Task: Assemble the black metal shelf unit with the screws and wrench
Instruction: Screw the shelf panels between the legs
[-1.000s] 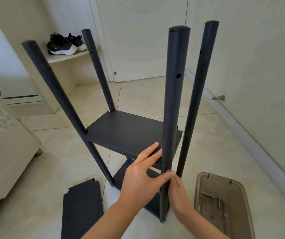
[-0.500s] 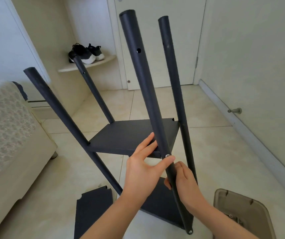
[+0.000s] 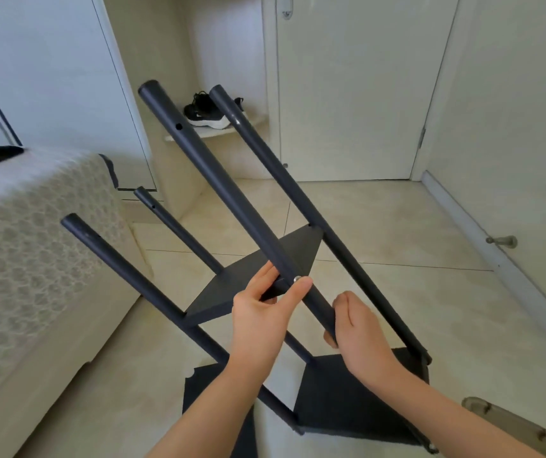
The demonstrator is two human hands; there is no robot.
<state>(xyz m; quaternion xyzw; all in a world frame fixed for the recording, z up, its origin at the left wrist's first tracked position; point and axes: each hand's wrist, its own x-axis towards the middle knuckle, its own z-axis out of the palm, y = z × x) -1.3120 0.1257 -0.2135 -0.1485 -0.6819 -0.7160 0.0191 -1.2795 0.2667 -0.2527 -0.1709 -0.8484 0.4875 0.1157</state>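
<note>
The black metal shelf unit leans steeply to the left, its several round posts pointing up and left. Two black shelf panels are fixed between the posts, one in the middle and one lower. My left hand pinches the corner of the middle panel, thumb tip against a silver screw in the nearest post. My right hand grips that same post just below the screw. A loose black panel lies on the floor under the unit. No wrench shows.
A sofa with a lace cover fills the left side. A translucent tray with small parts sits at the lower right. A door, a doorstop on the right wall and black shoes on a low ledge stand behind.
The shelf unit has tipped from upright far over to the left. Both hands stayed on the nearest post at the screw, and the view swung so the tray slid to the corner.
</note>
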